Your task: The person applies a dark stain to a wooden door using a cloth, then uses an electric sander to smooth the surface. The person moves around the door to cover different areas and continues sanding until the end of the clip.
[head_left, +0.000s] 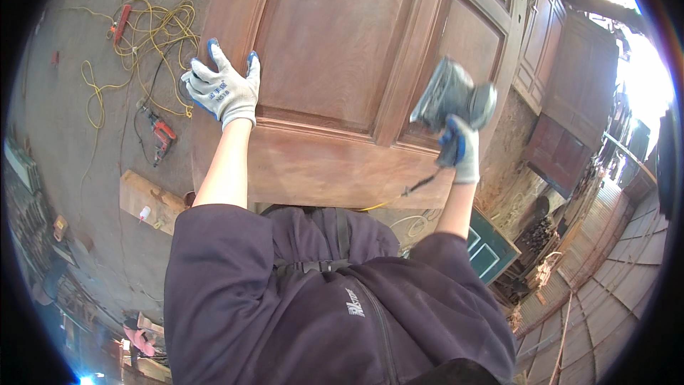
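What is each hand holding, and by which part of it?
The right hand holds a grey sander, gripped by its rear end, near the cord. The left hand holds nothing; it lies flat on the wooden door.

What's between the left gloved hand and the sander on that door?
In the head view, only bare door: a recessed wood panel and its upright stile separate the left hand from the sander held by the right hand.

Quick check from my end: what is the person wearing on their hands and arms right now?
Both hands wear light grey knit work gloves with blue coating on the fingertips and palm side. The left hand glove has small blue print on its back; the right hand glove shows more of the blue. The forearms are uncovered, and dark navy sleeves are pushed up to about the elbows.
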